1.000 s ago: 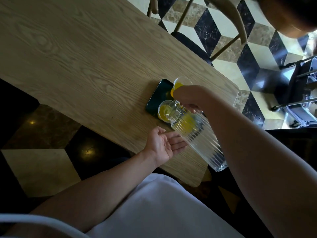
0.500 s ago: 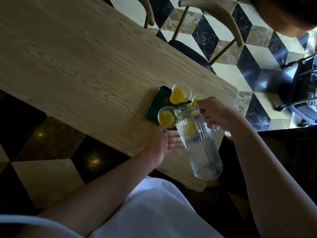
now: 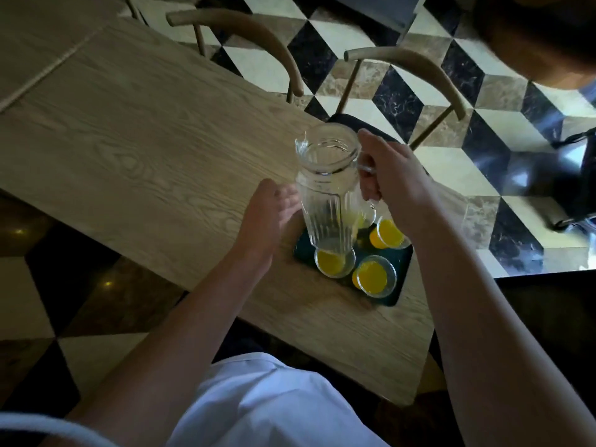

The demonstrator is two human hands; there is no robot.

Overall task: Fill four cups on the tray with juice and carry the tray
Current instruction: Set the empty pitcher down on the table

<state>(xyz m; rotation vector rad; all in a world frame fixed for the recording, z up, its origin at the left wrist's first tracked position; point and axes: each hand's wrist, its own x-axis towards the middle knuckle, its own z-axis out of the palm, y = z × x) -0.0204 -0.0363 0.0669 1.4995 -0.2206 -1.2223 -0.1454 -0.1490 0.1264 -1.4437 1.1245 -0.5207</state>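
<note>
A ribbed glass pitcher (image 3: 327,188), nearly empty, is held upright above the dark green tray (image 3: 403,275) on the wooden table (image 3: 145,150). My right hand (image 3: 393,185) grips its handle. My left hand (image 3: 271,217) is open, fingers against the pitcher's left side. Three clear cups of orange juice show on the tray: one below the pitcher's base (image 3: 333,262), one at the front right (image 3: 374,275), one at the back right (image 3: 387,233). The pitcher hides the tray's back left part.
Two wooden chairs (image 3: 419,69) stand at the table's far side on a floor of black, white and brown tiles. The table's right edge lies just beyond the tray. My white garment (image 3: 258,408) fills the bottom of the view.
The pitcher has been tipped back upright and lifted over the tray. My left hand rose from the table edge to the pitcher's side. The view has shifted.
</note>
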